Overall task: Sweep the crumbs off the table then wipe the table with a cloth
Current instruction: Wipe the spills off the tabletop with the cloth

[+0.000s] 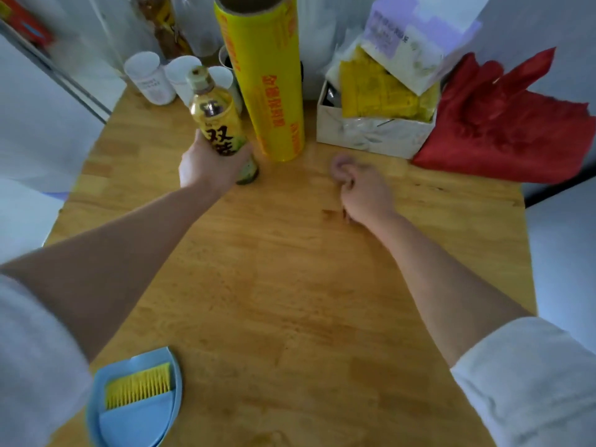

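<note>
Wooden table (290, 285), and we are early in the task as far as we can judge. Our left hand (206, 166) grips a yellow-labelled bottle (216, 114) low on its body, fingers curled round it, bottle tilted slightly and near the far edge, just beside the tall yellow roll of wrap (261, 79). Whether the bottle base touches the surface we cannot tell. Our right hand (361, 191) sits near the middle toward the far edge, fingers curled in; something small may be pinched at the fingertips, but blur stops us saying, so its hold is unclear.

Sweeping kit: the blue dustpan (135, 414) lies at the near left corner with the yellow brush (138, 385) lying in it, neither touched by a hand. So sweeping looks not yet begun. A few dark specks, probably crumbs (332, 214), lie just beside the right wrist; a fainter streak lies toward the right edge.

Cloth: a red cloth (496, 124) is bunched at the far right corner, partly off the edge, untouched. Wiping not yet done.

Clutter along the far edge: white cups (151, 75), white box (374, 137) of yellow packets.

Our judgement: we are clearing items out of the way first. Left to do: fetch brush and pan, sweep crumbs, then wipe with the cloth.
</note>
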Demonstrator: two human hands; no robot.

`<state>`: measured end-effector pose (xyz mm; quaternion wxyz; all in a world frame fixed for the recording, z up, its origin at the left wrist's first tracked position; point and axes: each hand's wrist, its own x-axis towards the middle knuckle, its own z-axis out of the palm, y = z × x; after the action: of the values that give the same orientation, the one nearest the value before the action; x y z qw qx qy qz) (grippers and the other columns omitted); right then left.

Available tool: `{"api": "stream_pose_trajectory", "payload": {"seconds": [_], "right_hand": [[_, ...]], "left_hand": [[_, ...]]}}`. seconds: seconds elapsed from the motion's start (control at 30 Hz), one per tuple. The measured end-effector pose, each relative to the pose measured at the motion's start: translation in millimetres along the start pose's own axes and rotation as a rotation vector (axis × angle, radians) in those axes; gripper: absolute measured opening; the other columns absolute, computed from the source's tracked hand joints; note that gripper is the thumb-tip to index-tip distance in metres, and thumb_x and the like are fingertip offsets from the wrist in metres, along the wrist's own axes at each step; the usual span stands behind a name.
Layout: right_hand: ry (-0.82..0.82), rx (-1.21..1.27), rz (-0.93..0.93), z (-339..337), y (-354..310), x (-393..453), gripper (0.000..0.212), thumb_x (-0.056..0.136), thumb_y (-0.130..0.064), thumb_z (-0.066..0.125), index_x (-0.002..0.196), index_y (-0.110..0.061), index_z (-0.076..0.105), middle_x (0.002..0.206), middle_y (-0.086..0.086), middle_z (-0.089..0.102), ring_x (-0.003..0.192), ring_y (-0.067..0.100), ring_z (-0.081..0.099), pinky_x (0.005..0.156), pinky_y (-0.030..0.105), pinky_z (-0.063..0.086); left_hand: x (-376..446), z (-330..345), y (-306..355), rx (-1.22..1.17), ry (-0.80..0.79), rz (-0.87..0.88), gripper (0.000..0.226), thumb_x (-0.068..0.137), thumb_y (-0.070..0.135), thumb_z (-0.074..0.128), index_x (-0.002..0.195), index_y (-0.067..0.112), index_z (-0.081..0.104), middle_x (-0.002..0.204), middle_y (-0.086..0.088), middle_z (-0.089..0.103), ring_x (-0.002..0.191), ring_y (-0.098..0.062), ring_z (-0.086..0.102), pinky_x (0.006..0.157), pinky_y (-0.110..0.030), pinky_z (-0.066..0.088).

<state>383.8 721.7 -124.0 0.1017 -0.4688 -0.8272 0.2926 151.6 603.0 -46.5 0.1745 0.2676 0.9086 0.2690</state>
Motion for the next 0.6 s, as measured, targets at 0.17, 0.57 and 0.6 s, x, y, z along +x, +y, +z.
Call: {"api": "stream_pose_trajectory", "payload": {"seconds": [0.17,0.57,0.6], "right_hand": [[-0.006,-0.063,0.004,32,-40,4,0.033,0.101,-0.015,0.043,0.125,-0.03,0.06,0.134,0.006,0.053,0.115,0.027,0.057,0.081,0.034,0.045],[0.032,-0.077,0.068,48,-68,-6,0.037,0.099,-0.012,0.045,0.124,-0.031,0.064,0.126,0.01,0.058,0.116,0.029,0.057,0.081,0.033,0.045],[-0.072,-0.065,-0.055,66,-87,-24,0.038,0.099,-0.014,0.044,0.126,-0.034,0.063,0.13,0.008,0.056,0.117,0.027,0.057,0.084,0.034,0.048]], "left_hand": [[26,11,13,-0.063,-0.098,-0.032,0.064,0.088,0.051,0.066,0.131,0.012,0.039,0.12,-0.007,0.06,0.077,-0.024,0.063,0.056,-0.035,0.052],[-21,-8,-53,0.355,-0.621,0.129,0.059,0.102,0.007,0.033,0.152,0.037,0.037,0.142,-0.011,0.05,0.067,-0.017,0.055,0.037,-0.015,0.037],[-23,-6,-52,0.347,-0.581,0.163,0.06,0.1,0.006,0.034,0.151,0.036,0.04,0.14,-0.01,0.053,0.073,-0.018,0.057,0.043,-0.013,0.038]]}}
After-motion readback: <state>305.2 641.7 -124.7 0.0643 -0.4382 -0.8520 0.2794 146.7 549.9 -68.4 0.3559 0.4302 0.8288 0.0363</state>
